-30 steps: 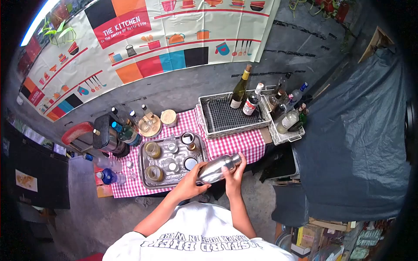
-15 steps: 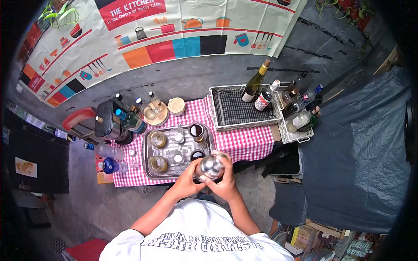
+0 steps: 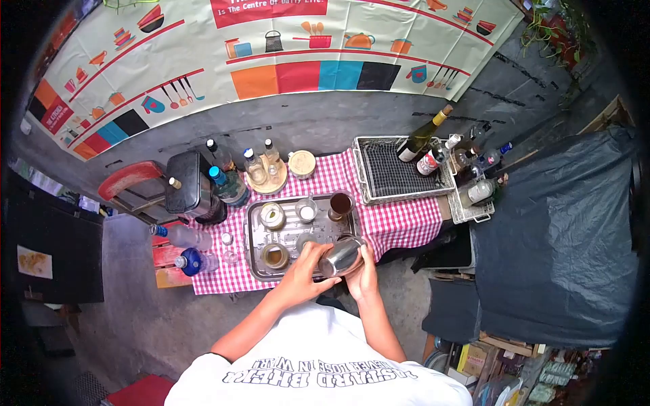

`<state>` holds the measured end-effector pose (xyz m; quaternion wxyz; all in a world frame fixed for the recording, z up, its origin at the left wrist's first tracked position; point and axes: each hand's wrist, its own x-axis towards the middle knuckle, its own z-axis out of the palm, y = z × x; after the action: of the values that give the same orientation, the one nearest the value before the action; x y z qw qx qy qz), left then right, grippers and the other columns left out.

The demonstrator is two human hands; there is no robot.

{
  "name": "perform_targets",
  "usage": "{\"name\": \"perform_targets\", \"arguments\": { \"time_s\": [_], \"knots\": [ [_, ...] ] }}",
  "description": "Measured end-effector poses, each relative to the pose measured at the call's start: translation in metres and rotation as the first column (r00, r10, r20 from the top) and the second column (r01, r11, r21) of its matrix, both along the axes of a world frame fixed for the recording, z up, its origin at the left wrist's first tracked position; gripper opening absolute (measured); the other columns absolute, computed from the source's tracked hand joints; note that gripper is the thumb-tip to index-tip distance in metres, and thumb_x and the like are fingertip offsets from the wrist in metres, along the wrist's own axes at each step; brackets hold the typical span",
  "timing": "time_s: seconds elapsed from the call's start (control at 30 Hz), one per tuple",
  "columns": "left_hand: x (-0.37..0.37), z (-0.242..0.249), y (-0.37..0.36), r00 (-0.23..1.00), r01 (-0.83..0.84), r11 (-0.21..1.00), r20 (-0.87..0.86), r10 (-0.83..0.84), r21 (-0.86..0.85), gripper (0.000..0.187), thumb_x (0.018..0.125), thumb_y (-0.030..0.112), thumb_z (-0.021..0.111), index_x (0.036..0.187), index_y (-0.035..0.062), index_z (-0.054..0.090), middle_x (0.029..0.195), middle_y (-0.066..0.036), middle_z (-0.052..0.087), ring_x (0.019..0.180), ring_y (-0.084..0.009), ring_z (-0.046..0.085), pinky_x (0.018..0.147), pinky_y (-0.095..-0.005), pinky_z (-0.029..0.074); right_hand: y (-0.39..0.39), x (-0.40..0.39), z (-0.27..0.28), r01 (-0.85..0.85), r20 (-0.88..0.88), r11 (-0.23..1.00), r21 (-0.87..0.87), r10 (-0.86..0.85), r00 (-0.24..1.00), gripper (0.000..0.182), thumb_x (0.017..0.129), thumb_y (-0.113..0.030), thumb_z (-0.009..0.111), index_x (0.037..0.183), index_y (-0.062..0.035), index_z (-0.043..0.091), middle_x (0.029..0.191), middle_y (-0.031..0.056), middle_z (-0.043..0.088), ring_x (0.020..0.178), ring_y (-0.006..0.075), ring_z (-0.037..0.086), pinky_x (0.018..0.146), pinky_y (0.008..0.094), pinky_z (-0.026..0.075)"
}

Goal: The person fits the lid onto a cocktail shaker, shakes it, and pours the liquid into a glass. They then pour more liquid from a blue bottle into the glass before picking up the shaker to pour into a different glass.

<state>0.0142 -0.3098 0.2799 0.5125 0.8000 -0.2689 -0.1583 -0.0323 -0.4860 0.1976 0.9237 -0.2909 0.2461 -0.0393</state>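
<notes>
A shiny metal cocktail shaker (image 3: 340,257) is held tilted between both hands, over the near right edge of a metal tray (image 3: 252,267). My left hand (image 3: 302,276) wraps its left side, and my right hand (image 3: 363,276) grips the right side. On the tray stand a round glass of amber liquid (image 3: 275,256), another round glass with a pale top (image 3: 272,216), a small glass mug (image 3: 307,210) with something white, and a tall glass of dark drink (image 3: 340,204). The shaker and hands partly hide the glassware at the tray's near right.
A wire basket (image 3: 362,193) with bottles stands at the back right on the checked tablecloth (image 3: 406,216). More bottles, including a blue one (image 3: 193,262), stand at the left. A wooden board (image 3: 269,183) and a tan-topped cup (image 3: 301,164) are behind the tray.
The shaker has tipped further over in my hands, and my grip has shifted around it. The whole view has swung, so the table appears further right.
</notes>
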Motion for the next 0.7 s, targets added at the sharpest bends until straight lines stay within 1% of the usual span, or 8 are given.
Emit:
{"name": "perform_targets", "arguments": {
  "time_s": [0.1,0.17,0.23,0.3,0.37,0.43,0.6,0.7],
  "knots": [
    [0.005,-0.001,0.020,0.998,0.051,0.999,-0.025,-0.052,-0.017,0.074,0.078,0.021,0.079,0.139,0.0053,0.041,0.120,-0.015,0.049,0.115,-0.0333,0.055,0.096,-0.0395,0.046,0.015,-0.001,0.008,0.067,0.028,0.989,-0.134,-0.063,0.998,0.056,0.099,-0.019,0.055,0.147,-0.0139,0.028,0.127,0.0075,0.050,0.116,0.0193,0.052,0.098,0.0371,0.047],
    [0.009,-0.004,0.033,0.993,0.094,0.995,-0.067,-0.094,-0.016,0.074,0.078,0.017,0.078,0.140,0.0046,0.039,0.122,-0.016,0.047,0.116,-0.0341,0.054,0.097,-0.0398,0.046,0.030,0.002,0.033,0.116,0.082,0.841,-0.529,-0.086,0.993,0.066,0.092,-0.010,0.062,0.148,-0.0126,0.026,0.128,0.0076,0.049,0.114,0.0188,0.052,0.096,0.0337,0.046],
    [0.010,-0.008,0.042,0.991,0.124,0.992,-0.050,-0.124,-0.007,0.079,0.077,0.012,0.077,0.142,0.0048,0.033,0.127,-0.017,0.046,0.121,-0.0353,0.052,0.100,-0.0403,0.044,0.042,0.003,0.049,0.146,0.144,0.777,-0.612,-0.072,0.987,0.074,0.083,-0.005,0.071,0.145,-0.0094,0.030,0.130,0.0099,0.049,0.113,0.0210,0.052,0.096,0.0333,0.045],
    [0.009,-0.017,0.048,0.983,0.102,0.993,-0.144,-0.110,-0.064,0.086,0.075,0.011,0.078,0.144,0.0047,0.028,0.134,-0.018,0.043,0.127,-0.0356,0.048,0.103,-0.0404,0.042,0.055,0.004,0.063,0.108,0.162,0.368,-0.924,0.120,0.979,0.077,0.076,-0.004,0.075,0.142,-0.0069,0.034,0.134,0.0129,0.049,0.116,0.0240,0.052,0.097,0.0357,0.045],
    [0.010,-0.032,0.053,0.984,0.093,0.992,-0.146,-0.105,-0.084,0.088,0.074,0.008,0.077,0.145,0.0037,0.025,0.137,-0.020,0.042,0.131,-0.0356,0.047,0.106,-0.0407,0.041,0.069,0.008,0.086,0.152,0.167,0.073,-0.986,0.286,0.944,0.080,0.069,-0.004,0.079,0.139,-0.0053,0.039,0.135,0.0204,0.048,0.123,0.0317,0.051,0.103,0.0426,0.042],
    [0.012,-0.033,0.062,0.993,0.054,0.985,-0.095,-0.070,-0.164,0.086,0.075,0.005,0.075,0.145,0.0016,0.025,0.138,-0.021,0.044,0.131,-0.0354,0.048,0.107,-0.0412,0.040,0.087,0.012,0.095,0.248,0.225,-0.018,-0.969,0.366,0.903,0.076,0.071,-0.011,0.081,0.135,-0.0051,0.042,0.132,0.0236,0.047,0.123,0.0407,0.050,0.102,0.0470,0.043],
    [0.012,-0.036,0.099,0.989,-0.040,0.978,-0.145,0.010,-0.204,0.086,0.072,0.004,0.075,0.144,0.0021,0.029,0.135,-0.021,0.047,0.128,-0.0351,0.050,0.105,-0.0404,0.042,0.119,0.020,0.079,0.267,0.275,0.077,-0.961,0.394,0.877,0.076,0.073,-0.012,0.082,0.136,-0.0050,0.041,0.133,0.0245,0.047,0.123,0.0415,0.050,0.102,0.0470,0.043],
    [0.009,-0.024,0.120,0.993,-0.096,0.985,-0.084,0.084,-0.146,0.084,0.070,0.006,0.076,0.143,0.0021,0.033,0.132,-0.020,0.049,0.127,-0.0342,0.050,0.105,-0.0407,0.042,0.131,0.027,0.064,0.128,0.290,0.471,-0.873,0.289,0.912,0.077,0.075,-0.006,0.078,0.140,-0.0046,0.036,0.134,0.0183,0.048,0.125,0.0303,0.050,0.102,0.0406,0.043]
  ]
}}
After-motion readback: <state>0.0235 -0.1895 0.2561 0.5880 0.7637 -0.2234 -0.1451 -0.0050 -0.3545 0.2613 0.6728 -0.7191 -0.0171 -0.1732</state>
